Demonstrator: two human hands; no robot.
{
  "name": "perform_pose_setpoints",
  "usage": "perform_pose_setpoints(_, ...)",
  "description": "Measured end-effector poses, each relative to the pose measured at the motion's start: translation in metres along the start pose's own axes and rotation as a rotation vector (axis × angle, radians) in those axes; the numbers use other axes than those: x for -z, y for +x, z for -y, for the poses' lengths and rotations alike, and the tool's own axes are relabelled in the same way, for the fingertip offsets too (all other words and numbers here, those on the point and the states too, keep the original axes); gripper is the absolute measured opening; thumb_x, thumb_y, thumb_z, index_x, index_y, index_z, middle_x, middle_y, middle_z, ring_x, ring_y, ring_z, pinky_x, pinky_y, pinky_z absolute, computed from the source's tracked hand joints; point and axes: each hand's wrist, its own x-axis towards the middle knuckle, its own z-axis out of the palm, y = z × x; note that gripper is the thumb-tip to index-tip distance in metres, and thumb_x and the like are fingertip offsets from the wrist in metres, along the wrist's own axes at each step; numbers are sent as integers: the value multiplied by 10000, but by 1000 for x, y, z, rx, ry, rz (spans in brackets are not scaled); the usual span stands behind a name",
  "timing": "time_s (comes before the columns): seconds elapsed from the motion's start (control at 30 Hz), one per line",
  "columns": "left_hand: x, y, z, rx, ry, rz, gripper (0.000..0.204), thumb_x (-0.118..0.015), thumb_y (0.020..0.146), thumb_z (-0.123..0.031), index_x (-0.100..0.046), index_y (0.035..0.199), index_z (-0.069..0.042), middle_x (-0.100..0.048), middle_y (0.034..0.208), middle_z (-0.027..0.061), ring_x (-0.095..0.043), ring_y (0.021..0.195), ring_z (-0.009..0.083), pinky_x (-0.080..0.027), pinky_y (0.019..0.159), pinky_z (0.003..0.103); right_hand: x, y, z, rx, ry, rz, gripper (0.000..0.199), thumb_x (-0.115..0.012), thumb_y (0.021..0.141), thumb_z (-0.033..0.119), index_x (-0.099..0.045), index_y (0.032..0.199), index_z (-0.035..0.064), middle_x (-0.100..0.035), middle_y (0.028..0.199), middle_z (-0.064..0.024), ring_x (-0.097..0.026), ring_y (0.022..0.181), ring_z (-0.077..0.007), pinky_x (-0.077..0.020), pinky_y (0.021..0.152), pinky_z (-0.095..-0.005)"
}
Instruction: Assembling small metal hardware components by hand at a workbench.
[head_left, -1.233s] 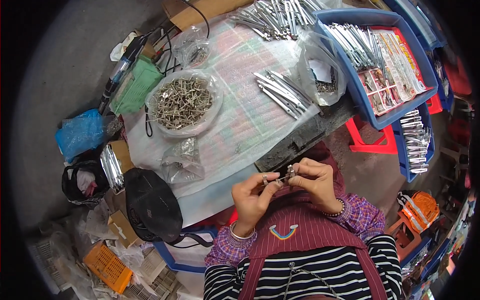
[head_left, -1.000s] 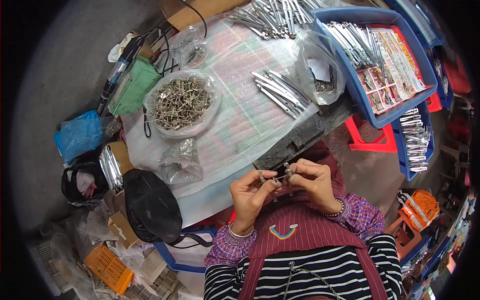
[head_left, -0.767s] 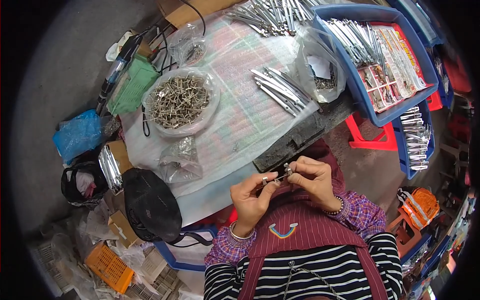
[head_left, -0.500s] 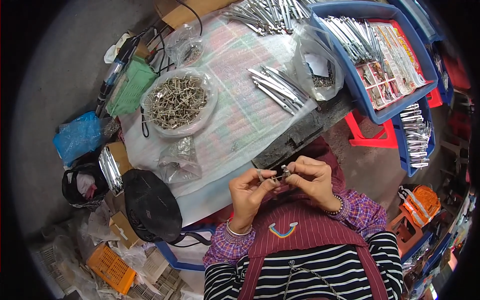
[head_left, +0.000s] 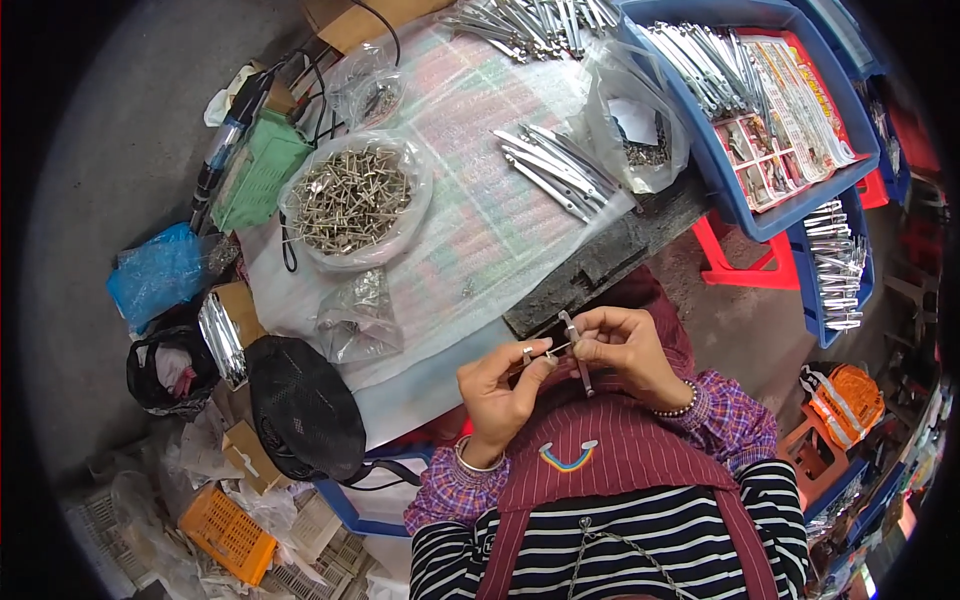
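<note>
Two hands up close at chest height.
Right hand (head_left: 625,350) pinches a metal strip (head_left: 575,352); left hand (head_left: 497,390) pinches a small rivet (head_left: 529,352) against it.

Two hands, left (head_left: 497,392) and right (head_left: 622,347), each with its grip closed on one metal strip (head_left: 576,347); beyond the grips, one counter (head_left: 470,230) with one bowl of rivets (head_left: 352,200), three clear bags (head_left: 357,318), and two loose piles of strips (head_left: 553,168); right of the grips, two blue trays (head_left: 745,210) and one red stool (head_left: 735,270); left of them, one black cap (head_left: 305,408).
</note>
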Motion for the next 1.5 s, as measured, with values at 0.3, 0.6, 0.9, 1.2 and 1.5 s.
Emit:
perform_pose_setpoints(0.3,-4,1,-4,83,-239,57,127,-640,781,75,-636,907,65,-654,797,91,-623,743,124,-501,679,235,-5,-5,-7,450,-501,64,102,-686,764,6,-665,856,-35,-633,759,-35,-577,661,-66,-438,551,-192)
perform_pose_setpoints(0.6,-7,5,-2,175,-479,12,209,-615,842,27,-567,1039,77,-638,927,106,-629,847,152,-524,763,259,-5,1,-14,272,-167,-10,141,-641,816,5,-622,947,-42,-628,838,-33,-597,765,-80,-473,631,-189)
perform_pose_setpoints(0.9,-8,-1,9,152,-486,-53,218,-608,851,21,-560,1055,78,-627,957,106,-624,859,152,-520,767,254,-5,2,-17,298,-210,4,187,-652,795,-10,-629,978,-36,-610,839,-43,-588,709,-86,-466,606,-199)
perform_pose_setpoints(1.2,-16,-3,5,111,-323,-140,107,-652,798,55,-642,904,49,-608,840,55,-595,741,102,-484,659,200,-3,-1,-16,458,-413,-1,194,-691,737,-25,-679,929,-44,-613,757,-49,-574,632,-80,-441,536,-190)
perform_pose_setpoints(1.5,-11,2,4,102,-301,-90,110,-674,795,29,-650,903,32,-607,807,28,-572,715,76,-464,634,197,-11,0,-9,303,-339,-6,206,-681,741,-21,-666,945,-45,-591,775,-40,-575,679,-88,-475,609,-197)
